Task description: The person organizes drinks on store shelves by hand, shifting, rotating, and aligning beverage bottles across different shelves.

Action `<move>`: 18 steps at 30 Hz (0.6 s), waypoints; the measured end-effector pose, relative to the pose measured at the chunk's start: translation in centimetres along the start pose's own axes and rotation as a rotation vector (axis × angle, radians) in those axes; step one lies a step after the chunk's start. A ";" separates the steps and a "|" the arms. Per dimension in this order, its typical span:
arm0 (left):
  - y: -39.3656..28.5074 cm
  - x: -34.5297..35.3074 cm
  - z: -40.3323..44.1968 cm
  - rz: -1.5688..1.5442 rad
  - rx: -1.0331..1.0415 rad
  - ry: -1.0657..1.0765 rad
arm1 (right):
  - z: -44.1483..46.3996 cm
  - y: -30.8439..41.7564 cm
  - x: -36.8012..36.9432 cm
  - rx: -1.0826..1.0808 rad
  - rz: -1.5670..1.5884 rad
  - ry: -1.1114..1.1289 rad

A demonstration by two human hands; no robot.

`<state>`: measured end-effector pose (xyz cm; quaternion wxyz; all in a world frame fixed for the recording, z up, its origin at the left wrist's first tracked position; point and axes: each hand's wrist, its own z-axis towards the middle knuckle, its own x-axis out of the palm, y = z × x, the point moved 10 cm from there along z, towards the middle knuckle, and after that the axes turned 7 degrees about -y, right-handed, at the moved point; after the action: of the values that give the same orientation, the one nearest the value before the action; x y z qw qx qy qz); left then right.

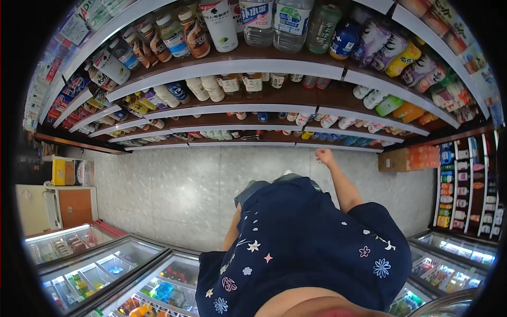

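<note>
My right hand (323, 155) hangs out in front of my body above the floor, at the end of a bent bare arm. Its fingers are loosely curled and somewhat apart, and nothing shows in them. In the picture it lies just below the lowest ledge of the shelf unit (253, 143), without visible contact. Only part of my left arm (232, 231) shows at my side; the left hand is hidden behind my dark blue shirt. Large clear bottles (292, 24) and brown-labelled bottles (194, 33) stand on the upper shelf.
Grey tiles (174, 185) cover the floor around me. Glass-topped freezers (113, 269) line the lower left, with another freezer (449, 272) at lower right. Cardboard boxes (395, 159) sit on the right, beside a rack of bottles (462, 185). An orange-fronted cabinet (75, 205) stands left.
</note>
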<state>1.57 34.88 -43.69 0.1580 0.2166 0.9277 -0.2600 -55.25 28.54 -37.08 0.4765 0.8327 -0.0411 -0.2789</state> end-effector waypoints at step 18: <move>-12.6 -4.0 -1.3 0.111 0.500 -0.661 | 5.0 31.6 -9.5 -0.620 -0.112 -0.558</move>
<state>-1.33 24.54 -35.79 0.4036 0.2029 0.7222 -0.5238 -59.50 10.70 -9.15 0.6593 0.5433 -0.0372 -0.5184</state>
